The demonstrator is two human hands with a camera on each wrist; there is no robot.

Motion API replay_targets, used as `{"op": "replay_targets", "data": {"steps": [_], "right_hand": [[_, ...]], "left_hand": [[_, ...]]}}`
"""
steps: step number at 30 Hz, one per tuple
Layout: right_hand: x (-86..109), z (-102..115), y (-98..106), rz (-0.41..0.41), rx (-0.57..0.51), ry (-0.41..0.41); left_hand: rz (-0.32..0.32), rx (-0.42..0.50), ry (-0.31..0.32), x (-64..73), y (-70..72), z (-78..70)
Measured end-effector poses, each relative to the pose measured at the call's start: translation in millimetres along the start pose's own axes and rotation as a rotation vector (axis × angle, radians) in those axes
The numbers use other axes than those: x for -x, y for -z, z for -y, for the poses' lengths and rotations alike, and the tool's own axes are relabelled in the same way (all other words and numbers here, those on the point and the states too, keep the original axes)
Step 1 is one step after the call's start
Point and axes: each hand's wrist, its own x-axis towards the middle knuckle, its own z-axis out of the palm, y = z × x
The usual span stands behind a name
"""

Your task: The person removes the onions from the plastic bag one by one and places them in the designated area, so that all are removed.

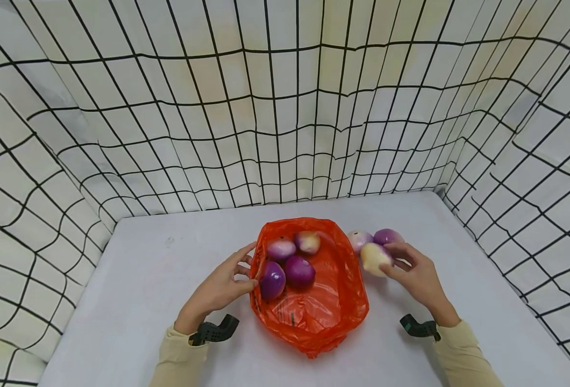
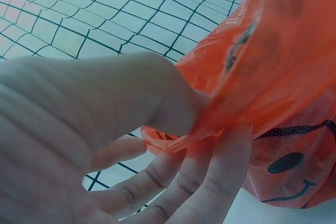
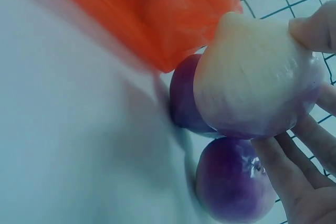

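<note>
An orange-red plastic bag (image 1: 323, 301) stands wide open on the table, with several purple onions (image 1: 300, 271) inside, toward its left and back. My left hand (image 1: 224, 282) pinches the bag's left rim between thumb and fingers; the left wrist view shows the thin film (image 2: 210, 124) between them. To the right of the bag, my right hand (image 1: 418, 274) holds a pale onion (image 1: 374, 259) with a purple base, thumb on one side and fingers on the other. Behind this held onion (image 3: 257, 77) two more onions lie on the table, one whitish (image 1: 359, 238) and one purple (image 1: 388, 236).
The white table (image 1: 169, 269) extends around the bag. A white wall with a black grid (image 1: 285, 107) rises behind it and along both sides. A dark wrist mount (image 1: 217, 329) sits on my left wrist and another mount (image 1: 418, 326) on my right.
</note>
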Motion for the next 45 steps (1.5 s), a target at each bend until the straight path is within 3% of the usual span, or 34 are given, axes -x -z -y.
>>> {"op": "replay_targets", "data": {"steps": [8,12,26,34,45], "right_hand": [[6.4,-8.8,-3.7,0.020,0.071,0.106],[8.1,-10.1,-8.4,0.049,0.160,0.172],[10.0,-0.1,-8.9,0.068,0.370,0.209],[8.9,4.4,-9.4,0.118,0.324,0.191],[7.5,9.2,-6.1,0.131,0.347,0.195]], "left_hand": [[0.009,-0.004,-0.012,-1.5,-0.8,-0.3],[0.008,-0.004,-0.006,-1.7,-1.1,-0.3],[0.002,-0.010,-0.003,-1.7,-0.9,0.0],[0.001,-0.015,0.006,-1.4,-0.7,0.7],[0.010,-0.013,-0.034,-1.4,0.1,1.0]]}}
